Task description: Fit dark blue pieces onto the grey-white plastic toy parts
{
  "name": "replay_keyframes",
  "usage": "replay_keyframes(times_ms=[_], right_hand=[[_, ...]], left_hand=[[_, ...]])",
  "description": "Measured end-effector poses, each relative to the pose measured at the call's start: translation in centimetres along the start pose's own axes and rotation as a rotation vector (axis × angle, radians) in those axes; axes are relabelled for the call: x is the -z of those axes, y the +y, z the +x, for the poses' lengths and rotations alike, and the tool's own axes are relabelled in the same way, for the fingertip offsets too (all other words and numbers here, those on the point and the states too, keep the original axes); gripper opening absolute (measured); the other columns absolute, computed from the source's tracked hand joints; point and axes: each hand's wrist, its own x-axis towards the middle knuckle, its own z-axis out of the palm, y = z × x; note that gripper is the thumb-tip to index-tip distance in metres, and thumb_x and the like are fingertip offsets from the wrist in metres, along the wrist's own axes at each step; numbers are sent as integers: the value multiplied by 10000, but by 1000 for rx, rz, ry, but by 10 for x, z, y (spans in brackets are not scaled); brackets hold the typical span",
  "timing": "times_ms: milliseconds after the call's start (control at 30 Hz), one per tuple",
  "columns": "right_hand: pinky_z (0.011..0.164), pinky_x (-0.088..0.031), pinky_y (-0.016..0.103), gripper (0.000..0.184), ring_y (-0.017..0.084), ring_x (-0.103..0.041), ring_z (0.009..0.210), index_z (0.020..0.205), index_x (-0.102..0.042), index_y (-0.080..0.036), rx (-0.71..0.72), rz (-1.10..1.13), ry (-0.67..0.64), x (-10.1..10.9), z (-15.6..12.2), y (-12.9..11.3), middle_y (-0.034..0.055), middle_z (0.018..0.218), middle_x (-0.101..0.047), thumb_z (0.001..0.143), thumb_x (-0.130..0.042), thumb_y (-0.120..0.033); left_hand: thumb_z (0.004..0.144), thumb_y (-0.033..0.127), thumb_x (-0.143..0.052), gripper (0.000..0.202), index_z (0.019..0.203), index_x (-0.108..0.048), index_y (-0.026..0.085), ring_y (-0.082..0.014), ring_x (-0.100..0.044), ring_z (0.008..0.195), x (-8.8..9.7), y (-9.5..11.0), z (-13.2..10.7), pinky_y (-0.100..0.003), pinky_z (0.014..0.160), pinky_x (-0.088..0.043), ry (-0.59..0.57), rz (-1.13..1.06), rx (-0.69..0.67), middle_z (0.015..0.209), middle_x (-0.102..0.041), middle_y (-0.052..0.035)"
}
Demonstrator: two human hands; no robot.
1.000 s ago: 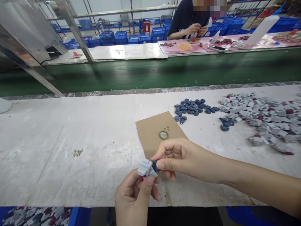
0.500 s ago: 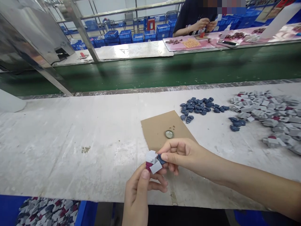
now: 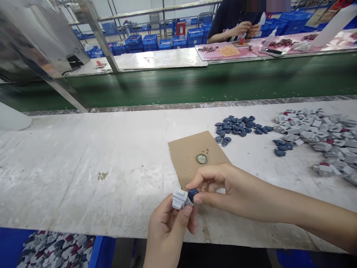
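Note:
My left hand (image 3: 167,230) is closed around a small grey plastic part (image 3: 179,199), held up over the near edge of the white worktable (image 3: 83,175). My right hand (image 3: 223,188) pinches a small dark blue piece (image 3: 192,194) and presses it against the grey part's right side. Just behind my hands lies a brown cardboard sheet (image 3: 189,152) with a metal bottle cap (image 3: 202,159) on it.
A pile of dark blue pieces (image 3: 237,126) and a heap of grey parts (image 3: 318,137) lie at the right. A blue bin (image 3: 95,249) with assembled parts sits below the table's near edge. Beyond runs a green conveyor belt (image 3: 195,83); another person (image 3: 237,22) works across it.
The grey part has turned in my left hand, so its dark red side no longer shows. My right hand keeps the blue piece against it. The view shifted slightly.

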Motion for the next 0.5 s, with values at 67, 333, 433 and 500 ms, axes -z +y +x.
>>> replay_keyframes(times_ms=[67,333,433,500], right_hand=[[609,-506,212,64,120,-631,704,862,-600,-202,33,-18,-4,-3,-3,0,-4,771,-672,836,-549,-173],[659,-485,211,96,109,-629,703,841,-613,-173,136,81,77,-23,-12,13,10,779,-684,869,-535,-222],[663,-494,222,91,115,-642,689,796,-585,-166,155,216,81,-28,-10,15,3,724,-669,867,-531,-186],[670,-507,251,85,127,-651,671,806,-572,-160,153,314,75,-30,-9,15,12,745,-659,871,-518,-173]], left_hand=[[757,320,-628,172,675,-653,171,-57,-480,433,4,-3,0,-139,445,-405,-19,25,-11,495,-548,39],[672,421,-699,214,738,-692,217,-37,-441,362,5,-12,-4,-134,379,-379,45,-88,-15,454,-501,64],[651,426,-714,208,771,-698,257,-36,-428,342,3,-15,-5,-133,347,-371,75,-141,9,457,-517,67],[666,422,-705,194,773,-700,260,-37,-436,349,2,-15,-6,-133,368,-375,96,-88,-45,439,-508,68]])
